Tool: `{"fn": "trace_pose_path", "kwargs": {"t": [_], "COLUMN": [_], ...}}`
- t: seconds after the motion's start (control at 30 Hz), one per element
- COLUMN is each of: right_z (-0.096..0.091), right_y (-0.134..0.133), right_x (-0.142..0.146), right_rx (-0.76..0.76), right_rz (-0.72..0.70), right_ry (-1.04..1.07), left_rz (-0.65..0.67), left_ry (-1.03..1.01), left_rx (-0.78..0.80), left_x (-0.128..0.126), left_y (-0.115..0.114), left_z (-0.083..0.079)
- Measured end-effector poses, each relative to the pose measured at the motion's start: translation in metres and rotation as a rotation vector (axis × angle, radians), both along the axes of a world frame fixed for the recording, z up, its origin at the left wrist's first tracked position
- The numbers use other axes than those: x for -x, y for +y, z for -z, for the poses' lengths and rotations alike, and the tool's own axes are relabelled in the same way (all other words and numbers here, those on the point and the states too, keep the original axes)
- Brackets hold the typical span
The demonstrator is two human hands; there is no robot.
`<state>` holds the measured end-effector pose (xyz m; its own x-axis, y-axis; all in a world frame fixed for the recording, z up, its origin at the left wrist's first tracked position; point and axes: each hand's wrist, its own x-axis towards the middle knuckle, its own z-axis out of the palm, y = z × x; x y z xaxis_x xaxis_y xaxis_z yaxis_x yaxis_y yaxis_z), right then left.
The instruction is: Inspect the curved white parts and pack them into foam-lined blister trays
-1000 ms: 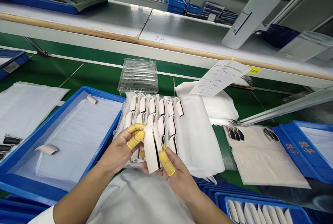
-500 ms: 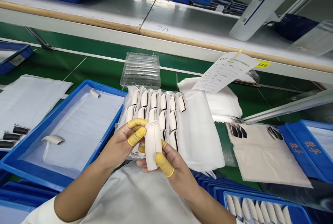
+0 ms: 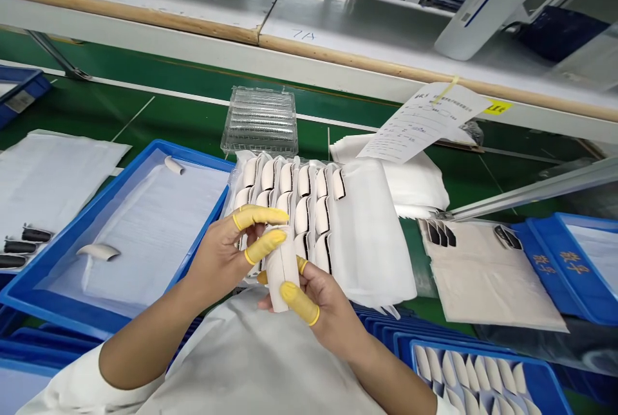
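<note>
A cream-coloured curved shell piece (image 3: pixel 283 273) with a thin line down its length is held between both hands in front of my lap. My left hand (image 3: pixel 241 241), in yellow finger cots, pinches its upper end with thumb and forefinger. Around the lower part, my right hand (image 3: pixel 313 296) closes, its thumb on the front face and its fingers behind, partly hidden. Just beyond the hands, rows of similar cream pieces with dark edges (image 3: pixel 303 215) lie on a white foam sheet (image 3: pixel 369 241).
At left, a blue tray (image 3: pixel 48 302) holds two loose cream pieces (image 3: pixel 99 251). A clear plastic tray (image 3: pixel 261 122) stands behind the rows. A printed paper (image 3: pixel 420 125) hangs from the shelf edge (image 3: pixel 338 58). Another blue tray (image 3: pixel 550 389) with cream pieces sits at lower right.
My left thumb and forefinger have moved rightward across the top of the shell piece, covering more of it. My right hand keeps its hold. The view has tilted slightly downward.
</note>
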<state>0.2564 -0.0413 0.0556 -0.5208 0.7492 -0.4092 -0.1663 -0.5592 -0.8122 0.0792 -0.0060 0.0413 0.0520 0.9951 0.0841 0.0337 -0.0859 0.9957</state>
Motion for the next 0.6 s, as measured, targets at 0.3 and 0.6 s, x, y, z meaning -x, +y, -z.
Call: {"fn": "trace_pose_path", "kwargs": {"t": [0.3,0.6], "right_z": [0.006,0.008], "right_y": [-0.010,-0.018], "right_x": [-0.004,-0.012], "right_rx": [-0.129,-0.287], "right_rz": [0.043,-0.003], "right_ry": [-0.022,-0.060], "left_rz": [-0.031,-0.014], "left_ry": [0.056,-0.130], "left_rx": [-0.027,0.171], "left_x": [-0.003,-0.009], "left_y": [0.024,0.035], "left_z": [-0.007,-0.009]}}
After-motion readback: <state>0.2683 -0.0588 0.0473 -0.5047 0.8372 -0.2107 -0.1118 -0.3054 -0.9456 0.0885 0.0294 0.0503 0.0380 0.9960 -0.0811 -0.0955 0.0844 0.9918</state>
